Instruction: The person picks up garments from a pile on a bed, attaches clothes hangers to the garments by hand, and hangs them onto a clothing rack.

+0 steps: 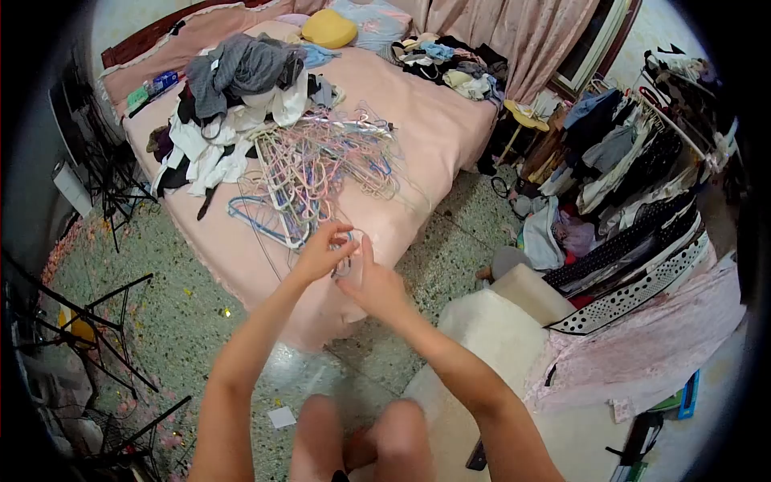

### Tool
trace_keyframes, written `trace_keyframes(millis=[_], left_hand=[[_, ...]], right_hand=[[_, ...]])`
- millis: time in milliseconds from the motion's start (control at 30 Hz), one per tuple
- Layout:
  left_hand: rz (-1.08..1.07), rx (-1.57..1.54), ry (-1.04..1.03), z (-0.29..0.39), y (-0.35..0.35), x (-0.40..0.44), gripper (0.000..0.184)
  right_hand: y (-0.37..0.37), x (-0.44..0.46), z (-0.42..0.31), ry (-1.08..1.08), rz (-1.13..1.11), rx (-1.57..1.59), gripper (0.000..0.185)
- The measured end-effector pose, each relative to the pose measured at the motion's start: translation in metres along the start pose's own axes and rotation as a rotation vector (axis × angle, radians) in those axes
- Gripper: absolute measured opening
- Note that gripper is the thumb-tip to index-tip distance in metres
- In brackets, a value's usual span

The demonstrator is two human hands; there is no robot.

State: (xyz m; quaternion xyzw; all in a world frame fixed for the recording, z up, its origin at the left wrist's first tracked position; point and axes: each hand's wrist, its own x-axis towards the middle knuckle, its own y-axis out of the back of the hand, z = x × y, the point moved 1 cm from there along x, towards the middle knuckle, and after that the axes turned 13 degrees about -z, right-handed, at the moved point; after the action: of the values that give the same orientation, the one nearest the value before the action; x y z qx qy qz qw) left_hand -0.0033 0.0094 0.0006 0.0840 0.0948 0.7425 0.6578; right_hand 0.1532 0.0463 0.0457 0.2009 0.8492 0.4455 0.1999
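Near the front corner of the pink bed (409,104), my left hand (325,251) and my right hand (376,287) are close together. Between them is a small pale, looped item (353,251), too small to make out clearly. The fingers of my left hand curl around its left side. My right hand holds its right side, thumb pointing up. Just beyond my hands lies a large tangled pile of clothes hangers (321,165) in pink, white and blue.
A heap of clothes (241,80) lies behind the hangers, with more clothes (450,63) at the bed's far corner. On the right stands a full clothes rack (626,153) beside a cream seat (482,337). Black metal stands (100,321) are at the left.
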Motion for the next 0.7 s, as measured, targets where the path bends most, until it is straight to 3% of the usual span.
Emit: trace_keyframes(millis=[67, 100, 233, 333, 700], left_hand=[[0.048, -0.081, -0.058, -0.008, -0.011, -0.019, 0.040], [0.068, -0.089, -0.126, 0.027, 0.010, 0.018, 0.040], [0.095, -0.101, -0.037, 0.051, 0.018, -0.019, 0.042], [0.121, -0.133, 0.011, 0.087, 0.026, -0.037, 0.045], [0.400, -0.178, 0.098, 0.224, 0.121, -0.131, 0.033]], right_hand=[[-0.012, -0.013, -0.002, -0.030, -0.050, -0.019, 0.093], [0.036, 0.011, -0.010, -0.016, -0.013, -0.079, 0.093], [0.054, -0.004, -0.041, -0.099, -0.127, -0.070, 0.092], [0.084, -0.010, -0.060, -0.092, -0.078, -0.054, 0.095], [0.203, -0.038, -0.184, 0.100, -0.090, -0.087, 0.090]])
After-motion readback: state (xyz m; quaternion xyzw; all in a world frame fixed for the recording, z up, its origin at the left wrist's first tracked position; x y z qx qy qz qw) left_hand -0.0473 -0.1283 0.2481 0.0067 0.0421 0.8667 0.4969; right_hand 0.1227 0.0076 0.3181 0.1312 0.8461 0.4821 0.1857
